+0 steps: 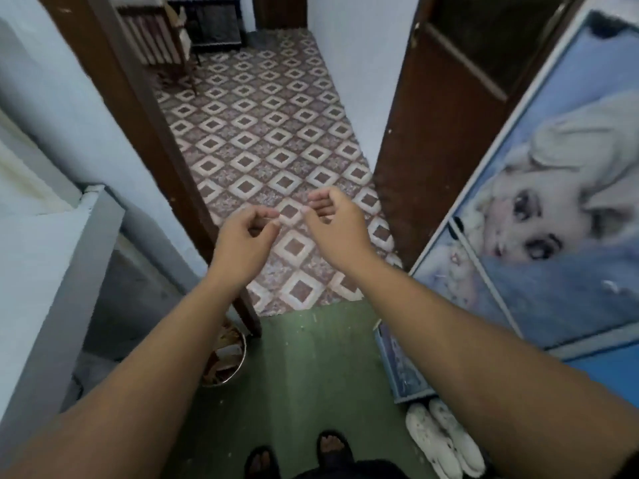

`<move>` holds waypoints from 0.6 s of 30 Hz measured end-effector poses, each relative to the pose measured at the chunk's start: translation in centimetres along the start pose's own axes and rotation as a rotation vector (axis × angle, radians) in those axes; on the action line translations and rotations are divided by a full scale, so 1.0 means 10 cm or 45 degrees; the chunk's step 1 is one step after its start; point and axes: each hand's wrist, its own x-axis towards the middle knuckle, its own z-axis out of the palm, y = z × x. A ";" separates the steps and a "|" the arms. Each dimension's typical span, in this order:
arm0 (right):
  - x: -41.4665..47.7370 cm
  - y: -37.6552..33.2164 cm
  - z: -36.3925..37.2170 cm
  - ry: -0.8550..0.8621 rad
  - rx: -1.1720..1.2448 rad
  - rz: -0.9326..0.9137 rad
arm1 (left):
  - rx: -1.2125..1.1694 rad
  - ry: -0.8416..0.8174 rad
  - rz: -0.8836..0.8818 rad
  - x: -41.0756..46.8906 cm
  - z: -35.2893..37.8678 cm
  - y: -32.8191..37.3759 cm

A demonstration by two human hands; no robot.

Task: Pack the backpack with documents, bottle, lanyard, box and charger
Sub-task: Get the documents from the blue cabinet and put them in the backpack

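Head view: your two bare arms reach out from 6 o'clock toward the middle. Your left hand (247, 233) is just on the 9 o'clock side of the middle. Its fingers are curled in and the tips meet the thumb. You can see nothing in it. Your right hand (333, 224) is just beside it on the 3 o'clock side, close but not touching. Its fingers are curled in too, and it holds nothing you can see.

This view does not tell you where the backpack and the things to pack are.

Under your hands and up to 12 o'clock runs a floor of brown and cream diamond tiles (269, 133). At 6 o'clock the floor is plain green (311, 368), and your feet in black sandals (333, 447) stand on it. A dark brown wooden door frame (138, 115) slants at 10 o'clock, next to a pale blue wall (69, 115). An open brown wooden door (432, 133) is at 1 o'clock. At 3 o'clock is a big blue panel with a cartoon girl's picture (553, 219). A pair of white rubber clogs (446, 440) lies at 5 o'clock, close to the panel's foot. At 7 o'clock a round metal bin of paper scraps (224, 357) sits by the bottom of the door frame. Far off at 11 o'clock stands a wooden chair (162, 39).
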 end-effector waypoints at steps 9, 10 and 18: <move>-0.86 -0.07 -1.32 0.838 -0.178 0.113 | -0.179 -0.675 0.399 -0.05 1.19 0.98; -1.00 -0.08 -1.44 0.912 -0.198 0.151 | -0.189 -0.754 0.444 -0.11 1.33 1.08; -1.91 0.01 -2.08 1.314 -0.324 0.321 | -0.260 -1.211 0.477 -0.71 2.26 1.72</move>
